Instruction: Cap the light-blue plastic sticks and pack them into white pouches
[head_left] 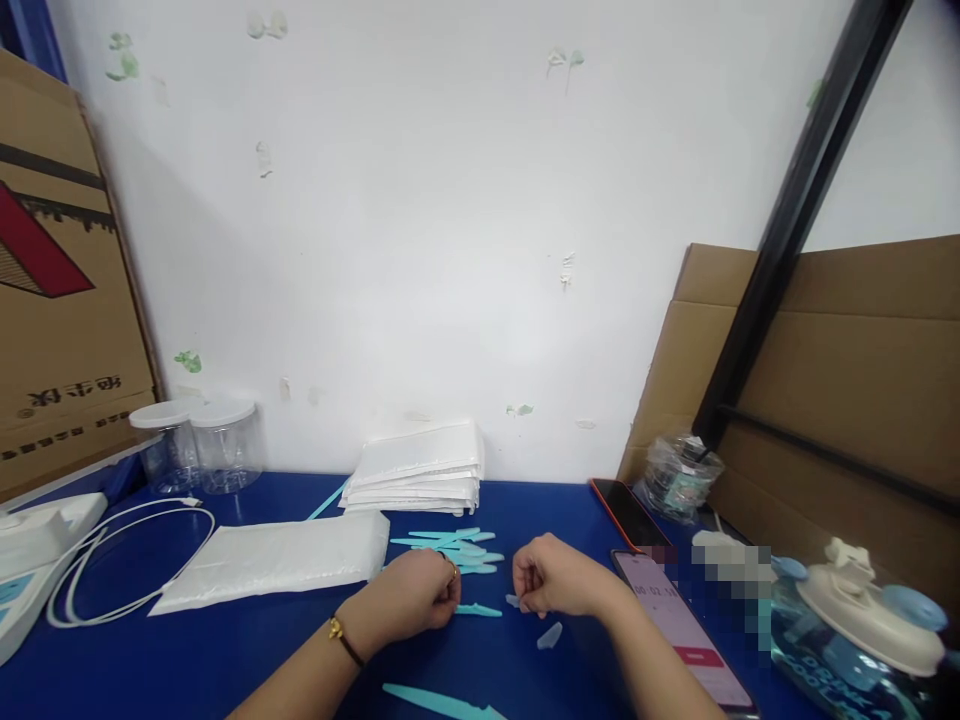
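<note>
Near the middle of the blue table, my left hand (424, 592) is closed around one end of a turquoise blade-shaped piece (480, 610) that sticks out to its right. My right hand (551, 577) has its fingers curled in a pinch on a small translucent cap (513, 601). A second translucent cap (550, 636) lies just below it. Behind my left hand is a loose pile of turquoise pieces (469, 550). One more turquoise piece (439, 701) rests at the front edge of the view.
A white packet (277, 560) and a stack of white packets (420, 465) lie left and behind. Clear jars (226, 450), a white cable (56, 600) and a white device (45, 545) are at left; phones (686, 640) and a bottle (855, 640) at right.
</note>
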